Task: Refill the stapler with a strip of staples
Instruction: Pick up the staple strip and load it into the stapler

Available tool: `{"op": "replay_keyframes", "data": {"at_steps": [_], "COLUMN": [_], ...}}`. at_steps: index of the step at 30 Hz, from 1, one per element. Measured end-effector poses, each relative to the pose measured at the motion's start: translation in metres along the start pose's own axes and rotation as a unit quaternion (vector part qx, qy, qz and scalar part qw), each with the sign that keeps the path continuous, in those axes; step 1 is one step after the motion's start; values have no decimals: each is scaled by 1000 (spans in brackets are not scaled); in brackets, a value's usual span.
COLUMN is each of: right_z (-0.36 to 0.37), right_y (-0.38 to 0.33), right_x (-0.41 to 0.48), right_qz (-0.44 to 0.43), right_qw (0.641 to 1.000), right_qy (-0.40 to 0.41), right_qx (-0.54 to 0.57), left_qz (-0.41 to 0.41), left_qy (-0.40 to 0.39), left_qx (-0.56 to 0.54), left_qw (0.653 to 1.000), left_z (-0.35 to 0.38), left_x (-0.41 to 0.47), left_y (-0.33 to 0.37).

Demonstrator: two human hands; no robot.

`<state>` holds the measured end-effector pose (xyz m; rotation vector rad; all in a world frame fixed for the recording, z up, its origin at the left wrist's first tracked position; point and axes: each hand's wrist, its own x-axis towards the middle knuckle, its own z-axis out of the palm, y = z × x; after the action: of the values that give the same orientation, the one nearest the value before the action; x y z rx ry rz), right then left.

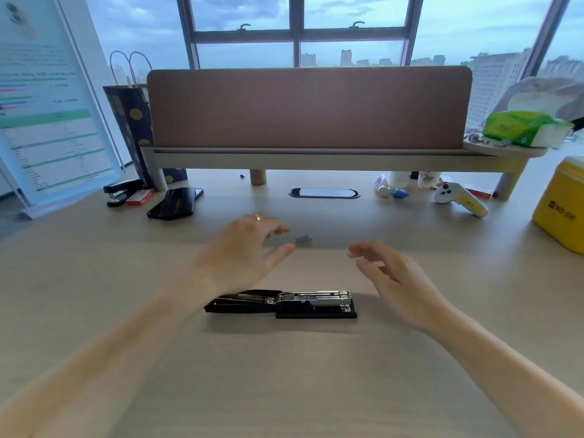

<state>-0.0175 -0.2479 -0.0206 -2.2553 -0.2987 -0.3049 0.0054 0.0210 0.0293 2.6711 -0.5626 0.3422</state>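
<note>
A black stapler [284, 305] lies flat on the desk in front of me, its lid swung open to the left and the metal staple channel exposed. A short grey strip of staples [303, 239] lies on the desk beyond it. My left hand [243, 248] hovers just left of the strip, fingers spread and curled, a ring on one finger, holding nothing. My right hand [398, 279] floats above the desk to the right of the stapler, fingers apart and empty.
A second black stapler [121, 191] and a red staple box [139, 197] sit at the back left beside a dark phone [173, 203]. A yellow box [562, 207] and a white controller [458, 197] stand at the right. A raised shelf [316, 156] with a brown panel spans the back.
</note>
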Motion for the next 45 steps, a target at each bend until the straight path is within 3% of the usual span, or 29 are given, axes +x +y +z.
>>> {"op": "replay_keyframes", "data": {"at_steps": [5, 11, 19, 25, 31, 36, 38, 41, 43, 45], "right_z": [13, 39, 44, 36, 32, 33, 32, 29, 28, 25], "right_y": [-5, 17, 20, 5, -10, -17, -20, -25, -27, -28], "right_x": [56, 79, 83, 78, 67, 54, 50, 43, 39, 35], "right_qz": [-12, 12, 57, 60, 127, 137, 126, 102, 87, 77], "right_qw": [997, 997, 998, 997, 957, 948, 949, 955, 959, 963], "right_qy": [-40, -40, -14, -48, -90, -86, -76, -69, -62, -56], "right_qx": [-63, -72, -7, -5, 245, 275, 278, 272, 262, 250], "left_qz": [-60, -121, -73, 8, 62, 27, -54, -176, -205, -201], "left_qy": [-61, -57, -42, 11, 28, 35, 19, -75, -115, -128], "left_qx": [6, 17, -27, -80, -136, -187, -277, -455, -499, -511], "left_qw": [996, 991, 996, 997, 988, 981, 959, 869, 834, 826], "left_z": [33, 75, 82, 60, 47, 41, 36, 27, 22, 20], "left_x": [65, 100, 106, 75, 44, 29, 28, 27, 25, 22], "left_y": [-7, -22, -19, -10, -5, -1, -1, 2, 5, 6]}}
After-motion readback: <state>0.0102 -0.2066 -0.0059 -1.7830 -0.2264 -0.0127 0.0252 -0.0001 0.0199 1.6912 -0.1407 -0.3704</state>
